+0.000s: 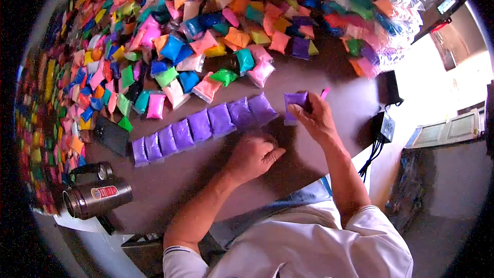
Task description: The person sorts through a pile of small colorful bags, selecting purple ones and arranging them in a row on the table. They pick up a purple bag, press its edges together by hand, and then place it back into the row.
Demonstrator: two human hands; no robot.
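My right hand [317,116] pinches a small purple packet [294,100] between thumb and fingers, just above the brown table. A thin pink object [325,92] shows beside its fingertips, too small to name. To the left of that packet, a slanting row of several purple packets [200,123] lies edge to edge. My left hand [254,157] is in front of this row's right part, its fingers curled in and the thumb pointing right. It is slightly blurred, and nothing shows in it.
Loose packets in many colours [206,41] are heaped across the back and left of the table [339,80]. A metal flask [98,198] lies at the front left, near a dark flat piece [110,136]. A black box with cables [382,126] is at the right edge.
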